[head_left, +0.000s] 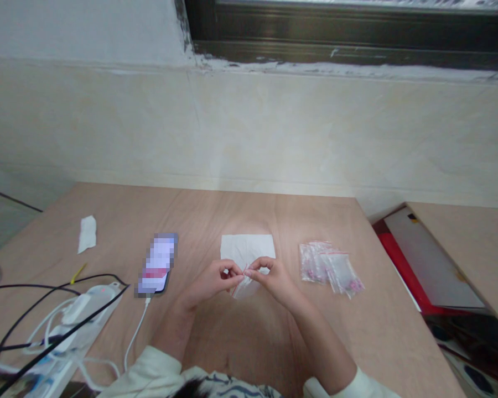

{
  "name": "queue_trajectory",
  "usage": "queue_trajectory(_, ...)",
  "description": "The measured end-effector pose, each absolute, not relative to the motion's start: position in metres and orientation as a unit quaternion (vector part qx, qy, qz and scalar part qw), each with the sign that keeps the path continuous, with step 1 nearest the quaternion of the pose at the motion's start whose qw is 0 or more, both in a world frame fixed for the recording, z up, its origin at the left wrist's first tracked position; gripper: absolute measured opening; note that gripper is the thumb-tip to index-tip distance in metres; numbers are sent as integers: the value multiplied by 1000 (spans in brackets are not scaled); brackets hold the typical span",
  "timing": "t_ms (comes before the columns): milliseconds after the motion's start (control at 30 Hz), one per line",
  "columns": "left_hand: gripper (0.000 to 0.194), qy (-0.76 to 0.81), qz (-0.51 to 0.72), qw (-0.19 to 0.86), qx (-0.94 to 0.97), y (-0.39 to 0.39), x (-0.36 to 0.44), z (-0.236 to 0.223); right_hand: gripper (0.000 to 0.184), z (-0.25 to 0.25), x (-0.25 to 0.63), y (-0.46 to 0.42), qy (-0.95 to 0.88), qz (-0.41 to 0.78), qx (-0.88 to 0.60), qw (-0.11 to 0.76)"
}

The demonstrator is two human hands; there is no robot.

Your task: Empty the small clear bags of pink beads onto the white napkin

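Partly hidden, a small clear zip bag [241, 288] is pinched between the closed fingertips of the left hand [213, 279] and right hand [274, 279]. Just behind lies a white paper sheet [248, 246]; farther right, a stack of zip bags [327, 268] sits on the wooden table [249, 215]. Left, a pixelated phone [157, 264] is wired to a power strip [83, 315], cut off by the frame.

A small clear zip bag [240, 288] is dangling, pinched at its top edge, while similar bags of pink bits [330, 268] are lying overlapped at three o'clock.
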State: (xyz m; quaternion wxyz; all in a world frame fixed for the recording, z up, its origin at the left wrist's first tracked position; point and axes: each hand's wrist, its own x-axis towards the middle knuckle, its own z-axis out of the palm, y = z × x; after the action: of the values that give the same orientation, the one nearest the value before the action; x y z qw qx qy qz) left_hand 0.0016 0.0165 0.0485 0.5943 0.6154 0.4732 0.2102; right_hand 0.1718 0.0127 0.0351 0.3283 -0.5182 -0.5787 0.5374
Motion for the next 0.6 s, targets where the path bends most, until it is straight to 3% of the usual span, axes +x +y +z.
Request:
queue_trajectory(200,22,492,224,570,618,14,6,46,21,38,167,8,-594,383,-592,388)
queue_trajectory(367,22,487,223,544,646,13,11,45,24,43,163,7,-595,525,-520,316)
queue_trajectory(600,24,456,203,597,629,11,10,48,24,40,169,8,-517,626,-486,324)
